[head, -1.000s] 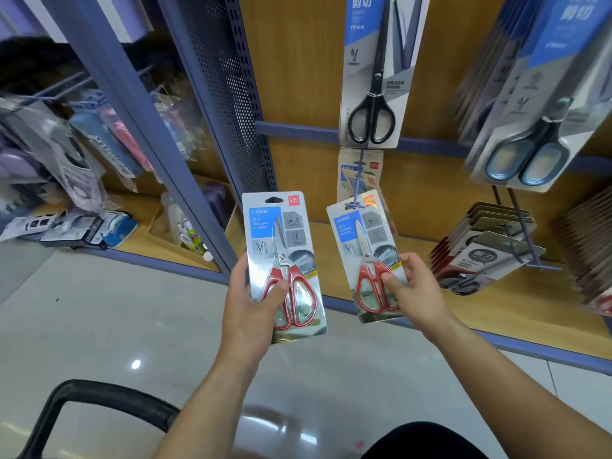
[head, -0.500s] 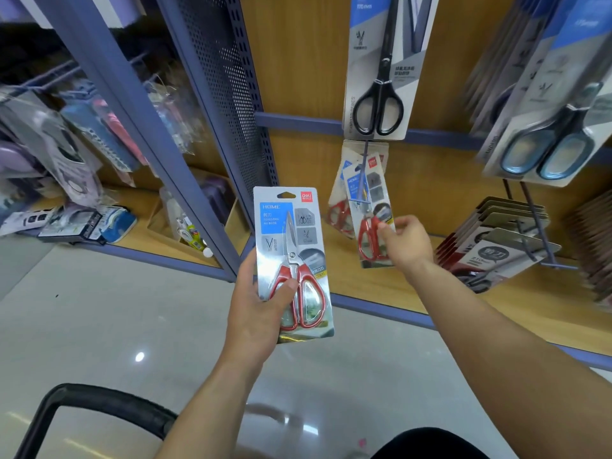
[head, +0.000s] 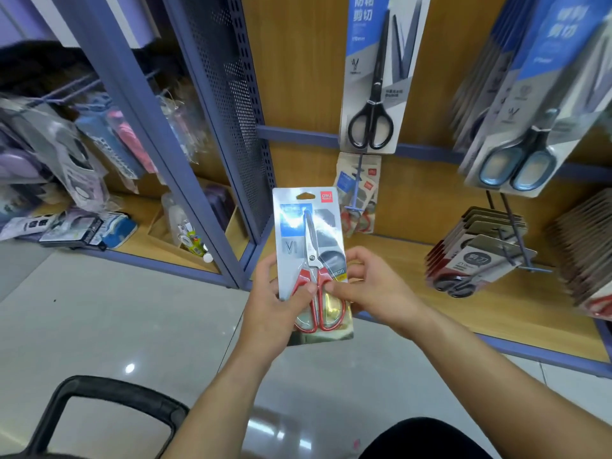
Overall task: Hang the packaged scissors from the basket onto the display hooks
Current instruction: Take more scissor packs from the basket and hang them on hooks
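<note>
A pack of red-handled scissors (head: 308, 233) stands upright in front of me. My left hand (head: 281, 309) grips its lower left edge, thumb on the handles. My right hand (head: 371, 289) pinches its lower right edge. Behind it, two like packs of red-handled scissors (head: 361, 193) hang on a low display hook (head: 356, 183) against the wooden back panel. The black basket handle (head: 109, 392) shows at the bottom left; the basket's inside is out of view.
Black scissors (head: 372, 94) hang above the low hook, blue-handled ones (head: 520, 154) to the right. A hook of dark packs (head: 477, 253) juts out at lower right. A perforated blue divider (head: 225, 111) stands left, with the wooden shelf (head: 496, 309) below.
My right hand left the second pack hanging on the low hook, came back and took hold of the pack in my left hand.
</note>
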Motion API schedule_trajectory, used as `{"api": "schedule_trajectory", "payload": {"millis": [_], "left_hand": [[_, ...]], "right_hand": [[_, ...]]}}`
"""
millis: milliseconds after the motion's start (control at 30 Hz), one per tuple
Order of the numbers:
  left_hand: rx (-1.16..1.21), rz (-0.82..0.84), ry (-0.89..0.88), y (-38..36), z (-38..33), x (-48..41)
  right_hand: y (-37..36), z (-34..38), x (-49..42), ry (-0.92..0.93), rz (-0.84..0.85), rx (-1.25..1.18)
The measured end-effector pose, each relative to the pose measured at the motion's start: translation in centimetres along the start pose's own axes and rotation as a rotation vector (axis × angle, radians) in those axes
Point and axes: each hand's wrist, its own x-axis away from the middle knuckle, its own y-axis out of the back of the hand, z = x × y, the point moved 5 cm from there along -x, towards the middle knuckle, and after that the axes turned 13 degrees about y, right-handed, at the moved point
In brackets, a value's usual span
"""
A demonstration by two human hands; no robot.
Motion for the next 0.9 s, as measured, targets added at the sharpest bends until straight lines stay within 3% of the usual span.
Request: {"api": "schedule_trajectory", "payload": {"millis": [233,433,733,900], "left_hand": [[-0.589,-0.094,-0.046,2.4,-1.1,-0.5],[-0.887,-0.143,-0.071,3.7,-2.3,-1.1],[-0.957,-0.111,-0.092,2.3,-3.0,-2.9],[-0.966,-0.105,-0.109,1.4,-3.1,-3.7]], "right_hand": [[2.7,-3.3,0.7,-0.025,-0.017,0.207],[6.4,-5.3,0.2,-0.044,-0.23,0.286],[8.7,-6.4,-2.8,-0.033,-0.401,0.264],[9.9,-5.7,-6.3,-0.076,-0.511,0.423]]}}
